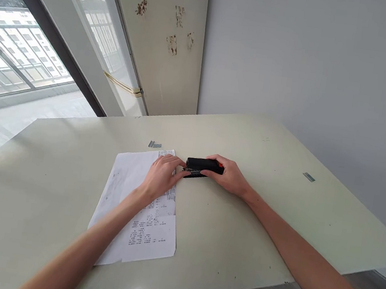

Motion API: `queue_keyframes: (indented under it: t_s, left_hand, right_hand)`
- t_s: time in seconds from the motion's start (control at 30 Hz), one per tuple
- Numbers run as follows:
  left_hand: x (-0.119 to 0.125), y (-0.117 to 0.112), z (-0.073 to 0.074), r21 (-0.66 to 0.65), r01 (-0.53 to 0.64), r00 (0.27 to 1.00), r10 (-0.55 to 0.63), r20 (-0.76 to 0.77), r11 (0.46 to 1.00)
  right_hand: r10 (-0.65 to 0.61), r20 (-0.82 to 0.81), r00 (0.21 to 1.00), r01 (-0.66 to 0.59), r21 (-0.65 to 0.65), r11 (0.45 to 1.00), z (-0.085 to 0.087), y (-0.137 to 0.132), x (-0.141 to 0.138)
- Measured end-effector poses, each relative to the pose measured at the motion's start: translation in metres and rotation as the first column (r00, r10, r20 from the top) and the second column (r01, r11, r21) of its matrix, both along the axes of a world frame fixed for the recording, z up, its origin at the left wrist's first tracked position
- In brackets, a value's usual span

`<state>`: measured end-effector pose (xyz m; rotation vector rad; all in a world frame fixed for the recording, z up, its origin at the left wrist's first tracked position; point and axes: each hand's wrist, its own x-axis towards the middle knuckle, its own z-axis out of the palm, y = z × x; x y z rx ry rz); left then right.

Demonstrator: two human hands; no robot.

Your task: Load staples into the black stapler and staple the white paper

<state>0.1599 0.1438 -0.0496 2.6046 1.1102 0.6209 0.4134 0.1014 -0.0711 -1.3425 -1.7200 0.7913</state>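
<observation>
A black stapler (201, 166) lies on the pale table (246, 227), its mouth at the right edge of a stack of printed white paper sheets (140, 218). My right hand (229, 175) is wrapped over the stapler's back end and presses on it. My left hand (163, 174) rests on the upper right part of the sheets, fingers curled, fingertips touching the stapler's front.
A strip of staples (154, 144) lies just beyond the paper's top edge. Another staple strip (308, 177) sits far right near the grey wall. A large window is at the left, and the table's near edge runs below my arms.
</observation>
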Motion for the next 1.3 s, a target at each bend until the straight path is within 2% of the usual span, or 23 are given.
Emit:
queue_keyframes:
  t_s: [0.17, 0.3, 0.53, 0.6, 0.67, 0.77, 0.87, 1.0, 1.3]
  left_hand:
    - [-0.017, -0.004, 0.008, 0.023, 0.021, 1.0, -0.021, -0.022, 1.0]
    - [-0.036, -0.007, 0.012, 0.013, 0.021, 0.998, -0.02, -0.052, 1.0]
    - [-0.052, -0.004, 0.012, -0.088, 0.031, 0.998, -0.035, -0.044, 0.996]
    - [-0.054, 0.006, 0.015, -0.13, -0.035, 0.999, 0.031, -0.034, 0.991]
    - [-0.055, 0.022, 0.016, -0.113, -0.197, 0.98, 0.194, -0.034, 0.974]
    - [-0.059, 0.055, 0.012, -0.018, -0.437, 0.898, 0.435, -0.058, 0.899]
    - [-0.064, 0.086, 0.005, -0.008, -0.506, 0.859, 0.503, -0.093, 0.863]
    - [-0.069, 0.104, -0.001, -0.017, -0.467, 0.876, 0.459, -0.15, 0.884]
    - [-0.069, 0.094, -0.001, 0.086, -0.304, 0.94, 0.313, -0.134, 0.949]
  right_hand:
    - [0.013, 0.031, 0.999, -0.013, -0.008, 1.0, 0.001, 0.002, 0.007]
    - [0.058, 0.004, 0.998, -0.058, -0.081, 0.995, 0.002, 0.004, 0.014]
    - [0.147, -0.092, 0.985, -0.162, -0.194, 0.968, 0.009, 0.005, 0.018]
    - [0.152, -0.097, 0.984, -0.17, -0.214, 0.962, 0.01, 0.005, 0.019]
    - [0.15, -0.087, 0.985, -0.167, -0.231, 0.959, 0.011, 0.005, 0.019]
    - [0.145, -0.08, 0.986, -0.161, -0.24, 0.957, 0.01, 0.004, 0.018]
    - [0.147, -0.083, 0.986, -0.163, -0.242, 0.957, 0.01, 0.003, 0.017]
    - [0.153, -0.074, 0.985, -0.167, -0.25, 0.954, 0.01, 0.003, 0.016]
    - [0.159, -0.06, 0.985, -0.169, -0.244, 0.955, 0.01, 0.003, 0.016]
